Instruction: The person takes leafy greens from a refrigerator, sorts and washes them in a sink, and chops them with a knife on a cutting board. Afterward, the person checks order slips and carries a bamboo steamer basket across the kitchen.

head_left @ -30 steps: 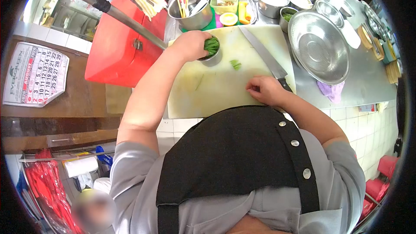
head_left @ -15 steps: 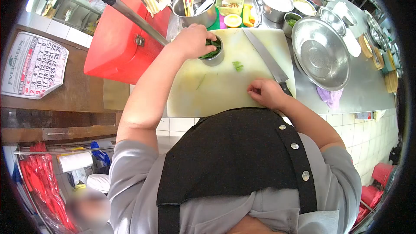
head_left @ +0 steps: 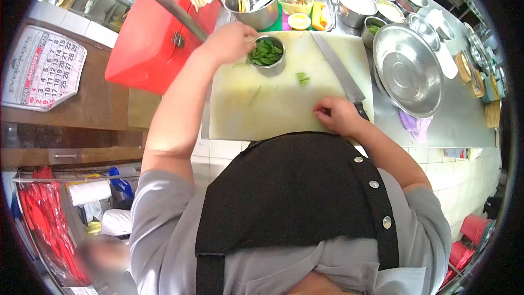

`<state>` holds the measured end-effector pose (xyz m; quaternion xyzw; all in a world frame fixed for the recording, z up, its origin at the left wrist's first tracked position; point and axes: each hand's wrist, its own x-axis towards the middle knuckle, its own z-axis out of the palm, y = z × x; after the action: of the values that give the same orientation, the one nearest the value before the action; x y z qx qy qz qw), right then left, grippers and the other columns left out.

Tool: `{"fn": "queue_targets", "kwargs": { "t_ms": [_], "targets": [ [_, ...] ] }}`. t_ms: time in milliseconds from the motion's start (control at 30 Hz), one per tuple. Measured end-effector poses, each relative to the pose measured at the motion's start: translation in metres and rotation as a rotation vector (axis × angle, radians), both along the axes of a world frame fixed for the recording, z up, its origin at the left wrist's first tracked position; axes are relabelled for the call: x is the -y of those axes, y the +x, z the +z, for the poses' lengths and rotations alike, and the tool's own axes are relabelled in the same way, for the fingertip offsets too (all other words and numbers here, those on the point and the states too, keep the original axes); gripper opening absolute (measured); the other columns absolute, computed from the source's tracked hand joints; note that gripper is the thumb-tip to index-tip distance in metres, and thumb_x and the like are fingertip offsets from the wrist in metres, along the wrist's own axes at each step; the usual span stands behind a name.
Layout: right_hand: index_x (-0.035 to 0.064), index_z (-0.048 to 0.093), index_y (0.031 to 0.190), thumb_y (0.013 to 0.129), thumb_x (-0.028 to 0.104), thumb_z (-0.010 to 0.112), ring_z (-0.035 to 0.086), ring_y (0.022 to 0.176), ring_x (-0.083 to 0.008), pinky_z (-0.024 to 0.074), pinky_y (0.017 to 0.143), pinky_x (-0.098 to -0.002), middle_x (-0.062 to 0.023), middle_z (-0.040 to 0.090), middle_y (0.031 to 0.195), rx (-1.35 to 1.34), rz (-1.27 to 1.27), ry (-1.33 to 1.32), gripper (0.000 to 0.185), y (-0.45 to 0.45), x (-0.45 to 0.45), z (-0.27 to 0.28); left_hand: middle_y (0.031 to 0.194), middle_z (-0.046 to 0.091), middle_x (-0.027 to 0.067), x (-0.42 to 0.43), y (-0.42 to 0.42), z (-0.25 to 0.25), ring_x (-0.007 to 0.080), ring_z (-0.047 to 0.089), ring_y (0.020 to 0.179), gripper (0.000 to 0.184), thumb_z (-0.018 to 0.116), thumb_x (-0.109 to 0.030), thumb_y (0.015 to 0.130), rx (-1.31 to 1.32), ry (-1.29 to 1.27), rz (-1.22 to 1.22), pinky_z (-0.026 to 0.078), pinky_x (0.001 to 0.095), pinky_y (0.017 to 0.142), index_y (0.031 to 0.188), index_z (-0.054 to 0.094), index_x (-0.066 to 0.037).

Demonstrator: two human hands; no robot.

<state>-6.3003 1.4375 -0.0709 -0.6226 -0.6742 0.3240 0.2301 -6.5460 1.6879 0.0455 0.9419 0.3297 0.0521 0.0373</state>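
Observation:
A small steel cup (head_left: 277, 66) filled with cut green leaves (head_left: 265, 53) stands upright on the white cutting board (head_left: 240, 114). My left hand (head_left: 232, 41) is at the cup's left rim, its fingers loosely bent and apart, with nothing visible in them; whether the fingertips touch the rim I cannot tell. Low on the board's right side rests my right hand (head_left: 337, 114), fingers curled in and holding nothing I can see. Just beside it is the black handle of a large knife (head_left: 341, 71), blade pointing away. A few green leaf scraps (head_left: 302, 78) lie mid-board.
Right of the board sits a wide steel colander (head_left: 409, 71) over a purple cloth (head_left: 416, 124). Behind are a steel pot (head_left: 256, 13) of utensils, a green plastic tub (head_left: 296, 0) and several metal bowls. A red box (head_left: 158, 38) and a metal pole (head_left: 174, 8) stand left.
My left hand has lifted off the leaves and moved left to the cup's rim, so the leaves now show fully. My right hand keeps its place, and the view has shifted slightly.

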Motion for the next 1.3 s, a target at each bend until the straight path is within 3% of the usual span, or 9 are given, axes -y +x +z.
{"fn": "queue_targets", "kwargs": {
  "t_ms": [67, 200, 367, 467, 667, 767, 967, 1167, 1300],
  "targets": [
    [0.0098, 0.07, 0.097, 0.087, 0.022, 0.067, 0.068, 0.082, -0.0297, 0.0538, 0.074, -0.0416, -0.0115, 0.07, 0.089, 0.006, -0.021, -0.015, 0.017, -0.001, 0.001, -0.004, 0.099, 0.071, 0.0168, 0.0, -0.009, 0.015, 0.0335, 0.068, 0.093, 0.024, 0.063, -0.023, 0.089, 0.082, -0.091, 0.152, 0.054, 0.0431, 0.083, 0.104, 0.072, -0.007],
    [0.0101, 0.07, 0.096, 0.087, 0.022, 0.067, 0.068, 0.08, -0.0294, 0.0536, 0.073, -0.0411, -0.0108, 0.069, 0.086, 0.031, -0.009, 0.017, 0.015, -0.002, -0.002, -0.001, 0.097, 0.072, 0.0171, -0.011, -0.04, -0.036, 0.0339, 0.069, 0.092, 0.026, 0.062, -0.025, 0.089, -0.242, -0.188, 0.284, 0.054, 0.0431, 0.084, 0.104, 0.073, -0.007],
    [0.0095, 0.07, 0.095, 0.087, 0.022, 0.067, 0.067, 0.078, -0.0292, 0.0535, 0.072, -0.0409, -0.0108, 0.069, 0.085, 0.057, -0.006, 0.04, 0.015, -0.002, -0.004, -0.003, 0.12, 0.065, 0.0187, -0.003, -0.05, -0.108, 0.0358, 0.062, 0.11, 0.025, 0.066, -0.023, 0.085, 0.1, -0.045, 0.157, 0.05, 0.0414, 0.094, 0.104, 0.074, -0.009],
    [0.0092, 0.071, 0.095, 0.087, 0.021, 0.068, 0.067, 0.079, -0.0298, 0.0538, 0.073, -0.0403, -0.011, 0.069, 0.086, 0.047, -0.006, 0.038, 0.015, -0.002, -0.002, -0.004, 0.109, 0.069, 0.0182, -0.003, -0.043, -0.106, 0.0341, 0.066, 0.101, 0.024, 0.065, -0.022, 0.085, 0.021, -0.02, 0.169, 0.052, 0.0423, 0.089, 0.104, 0.074, -0.008],
    [0.0085, 0.071, 0.096, 0.087, 0.02, 0.068, 0.068, 0.079, -0.0291, 0.0541, 0.073, -0.0394, -0.0118, 0.069, 0.084, 0.011, -0.021, 0.087, 0.015, -0.004, 0.002, -0.004, 0.09, 0.071, 0.0185, 0.039, -0.052, -0.089, 0.0346, 0.069, 0.083, 0.019, 0.063, -0.019, 0.083, 0.079, -0.359, 0.296, 0.054, 0.0453, 0.076, 0.092, 0.073, -0.006],
    [0.0086, 0.071, 0.095, 0.086, 0.02, 0.068, 0.068, 0.078, -0.0286, 0.0541, 0.072, -0.0393, -0.0113, 0.069, 0.084, 0.041, -0.022, 0.102, 0.015, -0.006, 0.0, -0.003, 0.09, 0.07, 0.0181, 0.081, -0.046, -0.088, 0.0353, 0.068, 0.084, 0.018, 0.064, -0.02, 0.081, 0.063, -0.408, 0.31, 0.054, 0.0459, 0.076, 0.085, 0.072, -0.006],
    [0.0087, 0.07, 0.094, 0.086, 0.02, 0.067, 0.067, 0.074, -0.0291, 0.0536, 0.068, -0.04, -0.011, 0.068, 0.082, 0.071, -0.02, 0.099, 0.014, -0.005, 0.0, -0.002, 0.089, 0.068, 0.0182, 0.093, -0.038, -0.112, 0.0382, 0.065, 0.083, 0.022, 0.062, -0.022, 0.076, 0.047, -0.022, 0.219, 0.053, 0.0478, 0.078, 0.08, 0.07, -0.002],
    [0.0092, 0.07, 0.093, 0.087, 0.022, 0.067, 0.067, 0.074, -0.0292, 0.0535, 0.068, -0.0405, -0.0103, 0.068, 0.081, 0.098, -0.017, 0.188, 0.014, -0.006, 0.001, -0.006, 0.084, 0.069, 0.019, 0.077, -0.032, -0.049, 0.0348, 0.068, 0.08, 0.018, 0.066, -0.02, 0.08, 0.274, -0.136, 0.435, 0.054, 0.0433, 0.075, 0.083, 0.069, -0.002],
    [0.0095, 0.07, 0.092, 0.088, 0.023, 0.066, 0.068, 0.076, -0.0287, 0.0538, 0.068, -0.0406, -0.0102, 0.068, 0.083, 0.102, -0.032, 0.122, 0.015, -0.007, 0.002, -0.008, 0.086, 0.07, 0.0195, 0.06, -0.017, 0.002, 0.0336, 0.069, 0.078, 0.019, 0.066, -0.02, 0.083, 0.268, -0.254, 0.349, 0.055, 0.0416, 0.074, 0.086, 0.07, -0.001]
  ]
}}
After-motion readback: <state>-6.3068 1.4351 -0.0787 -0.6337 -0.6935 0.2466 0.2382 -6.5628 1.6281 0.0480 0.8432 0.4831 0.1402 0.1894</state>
